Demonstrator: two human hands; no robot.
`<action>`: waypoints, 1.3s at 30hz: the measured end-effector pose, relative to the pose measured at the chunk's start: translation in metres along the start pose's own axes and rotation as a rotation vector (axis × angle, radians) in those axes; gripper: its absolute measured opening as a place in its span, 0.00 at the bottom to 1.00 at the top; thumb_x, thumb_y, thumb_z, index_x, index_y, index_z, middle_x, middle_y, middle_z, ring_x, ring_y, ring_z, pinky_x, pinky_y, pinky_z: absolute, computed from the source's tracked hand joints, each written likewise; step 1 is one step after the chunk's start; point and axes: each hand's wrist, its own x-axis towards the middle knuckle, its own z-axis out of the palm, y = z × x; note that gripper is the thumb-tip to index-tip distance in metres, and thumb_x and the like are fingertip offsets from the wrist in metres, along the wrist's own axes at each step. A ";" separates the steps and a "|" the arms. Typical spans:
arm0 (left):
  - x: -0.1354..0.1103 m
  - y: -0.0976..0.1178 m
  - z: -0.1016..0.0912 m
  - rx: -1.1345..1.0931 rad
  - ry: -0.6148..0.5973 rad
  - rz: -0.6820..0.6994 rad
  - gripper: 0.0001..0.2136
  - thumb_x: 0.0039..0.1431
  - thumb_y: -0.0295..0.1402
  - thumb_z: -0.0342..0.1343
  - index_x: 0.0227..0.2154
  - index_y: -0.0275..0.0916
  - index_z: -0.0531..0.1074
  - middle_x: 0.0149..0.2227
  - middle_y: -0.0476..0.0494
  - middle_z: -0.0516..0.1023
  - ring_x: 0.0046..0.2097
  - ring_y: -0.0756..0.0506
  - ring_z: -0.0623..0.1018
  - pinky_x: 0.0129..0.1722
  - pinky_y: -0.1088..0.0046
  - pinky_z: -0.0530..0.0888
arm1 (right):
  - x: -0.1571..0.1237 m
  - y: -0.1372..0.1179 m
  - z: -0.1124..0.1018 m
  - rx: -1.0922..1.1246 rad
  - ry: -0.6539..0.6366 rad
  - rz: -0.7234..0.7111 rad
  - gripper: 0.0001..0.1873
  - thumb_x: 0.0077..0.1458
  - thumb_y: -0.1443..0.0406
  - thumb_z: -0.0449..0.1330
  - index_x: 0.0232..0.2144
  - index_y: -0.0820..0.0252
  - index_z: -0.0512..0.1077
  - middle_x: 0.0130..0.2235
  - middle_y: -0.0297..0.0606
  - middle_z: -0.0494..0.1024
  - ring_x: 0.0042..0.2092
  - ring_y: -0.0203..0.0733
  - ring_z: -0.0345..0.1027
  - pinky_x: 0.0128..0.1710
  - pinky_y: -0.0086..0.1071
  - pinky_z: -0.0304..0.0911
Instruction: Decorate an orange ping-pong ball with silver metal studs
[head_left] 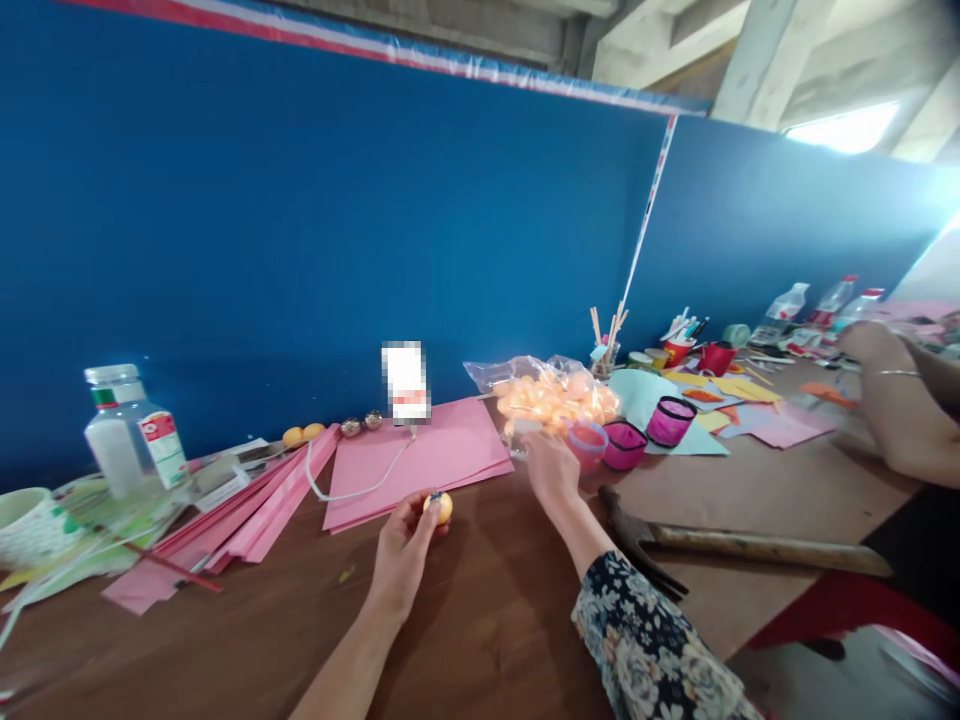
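Observation:
My left hand [405, 545] is closed around a small orange ball [438, 508] with a dark mark on top, held a little above the brown table [480, 620]. My right hand [553, 468] reaches forward to the near edge of a clear plastic bag [555, 395] full of orange balls. Its fingertips are turned away and blurred against the bag, so their grip does not show. Just right of that hand stands a small translucent cup [586, 445], beside two pink mesh containers with black rims, a nearer one [625, 446] and a farther one [670, 421].
A hammer [757, 545] lies right of my right forearm. Pink paper sheets [420, 465] lie ahead, with a cabled, blurred-out device [406, 382] behind them. Leftward are folded pink strips [247, 510] and a clear bottle [120, 430]. Another person's arm [900, 400] rests at right.

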 end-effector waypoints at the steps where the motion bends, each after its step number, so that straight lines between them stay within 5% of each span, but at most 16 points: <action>1: 0.000 0.000 0.000 -0.003 0.000 -0.005 0.17 0.47 0.39 0.55 0.40 0.36 0.68 0.34 0.46 0.74 0.34 0.50 0.73 0.35 0.73 0.72 | 0.000 0.000 0.001 0.014 0.021 -0.003 0.13 0.54 0.68 0.47 0.35 0.53 0.70 0.37 0.36 0.73 0.40 0.40 0.61 0.33 0.28 0.52; 6: 0.000 0.001 0.002 -0.064 0.021 -0.012 0.18 0.46 0.40 0.55 0.40 0.37 0.69 0.35 0.46 0.73 0.32 0.50 0.74 0.33 0.72 0.73 | -0.011 -0.011 -0.011 0.246 0.187 -0.097 0.14 0.56 0.67 0.44 0.37 0.57 0.68 0.38 0.38 0.72 0.39 0.40 0.63 0.37 0.30 0.55; 11: -0.003 0.003 0.001 -0.179 0.027 -0.015 0.18 0.49 0.41 0.53 0.42 0.39 0.68 0.33 0.47 0.72 0.30 0.51 0.74 0.30 0.73 0.73 | -0.050 0.003 -0.061 0.321 0.173 -0.371 0.13 0.55 0.66 0.45 0.39 0.58 0.68 0.39 0.40 0.72 0.41 0.42 0.64 0.42 0.32 0.57; 16: -0.005 0.004 0.000 -0.293 0.023 -0.020 0.19 0.47 0.38 0.55 0.44 0.40 0.68 0.33 0.48 0.73 0.30 0.51 0.75 0.32 0.73 0.73 | -0.088 0.097 -0.102 -0.048 0.140 -0.308 0.14 0.53 0.65 0.48 0.42 0.58 0.66 0.41 0.41 0.71 0.43 0.45 0.63 0.45 0.36 0.57; 20: -0.005 0.005 0.001 -0.362 0.020 -0.021 0.18 0.49 0.38 0.54 0.44 0.37 0.69 0.35 0.44 0.74 0.33 0.49 0.75 0.35 0.69 0.73 | -0.105 0.177 -0.097 -0.289 -0.042 -0.281 0.21 0.47 0.69 0.47 0.46 0.61 0.64 0.44 0.43 0.70 0.42 0.45 0.66 0.40 0.36 0.62; 23: -0.006 0.006 0.001 -0.383 0.010 -0.025 0.18 0.49 0.36 0.54 0.44 0.37 0.68 0.36 0.43 0.75 0.34 0.48 0.75 0.37 0.68 0.72 | -0.110 0.202 -0.086 -0.334 -0.089 -0.351 0.26 0.42 0.73 0.47 0.47 0.62 0.63 0.47 0.43 0.68 0.47 0.44 0.63 0.46 0.35 0.59; 32: -0.009 0.008 0.000 -0.347 -0.034 -0.011 0.20 0.47 0.36 0.56 0.45 0.40 0.67 0.36 0.45 0.75 0.34 0.49 0.75 0.37 0.69 0.72 | -0.118 0.158 -0.100 -0.277 -0.241 -0.296 0.21 0.39 0.69 0.51 0.39 0.56 0.69 0.38 0.41 0.74 0.38 0.44 0.69 0.37 0.33 0.65; 39: -0.020 0.012 0.009 -0.516 -0.214 -0.186 0.14 0.46 0.31 0.58 0.39 0.38 0.71 0.38 0.45 0.75 0.37 0.51 0.75 0.41 0.74 0.69 | -0.178 0.117 -0.095 0.278 -0.302 -0.004 0.21 0.43 0.58 0.54 0.41 0.58 0.68 0.42 0.43 0.74 0.43 0.48 0.68 0.40 0.32 0.65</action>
